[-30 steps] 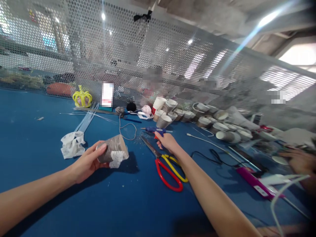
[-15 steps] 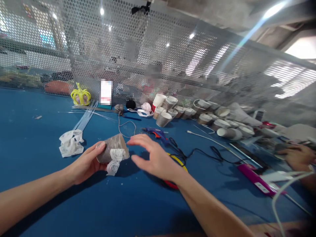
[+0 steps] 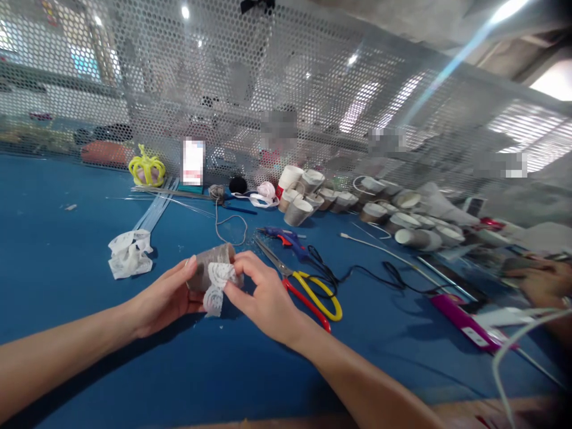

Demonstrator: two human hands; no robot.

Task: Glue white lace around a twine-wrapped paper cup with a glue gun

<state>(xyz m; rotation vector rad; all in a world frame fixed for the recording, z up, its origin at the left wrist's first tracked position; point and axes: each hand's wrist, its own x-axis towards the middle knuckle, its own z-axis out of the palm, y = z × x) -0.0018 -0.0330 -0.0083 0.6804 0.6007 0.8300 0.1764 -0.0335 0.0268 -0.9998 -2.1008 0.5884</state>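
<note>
My left hand is closed around a cup wrapped in grey cord, which lies tilted on its side in the air above the table. White lace trim sits against the cup near its rim, and a loose end hangs below. The fingers of my right hand pinch the lace at the cup's rim end. Scissors with one red and one yellow handle lie just right of that hand. Beyond them rests a blue glue gun with its black cable.
Crumpled white lace lies at left, near clear sticks. Several cord-wrapped cups stand along the mesh screen. A purple power strip and another person's hand are at right. Yarn balls sit at the back.
My right hand has moved left onto the cup and closed on the lace. The cup has shifted slightly right in my left hand. The scissors are now uncovered.
</note>
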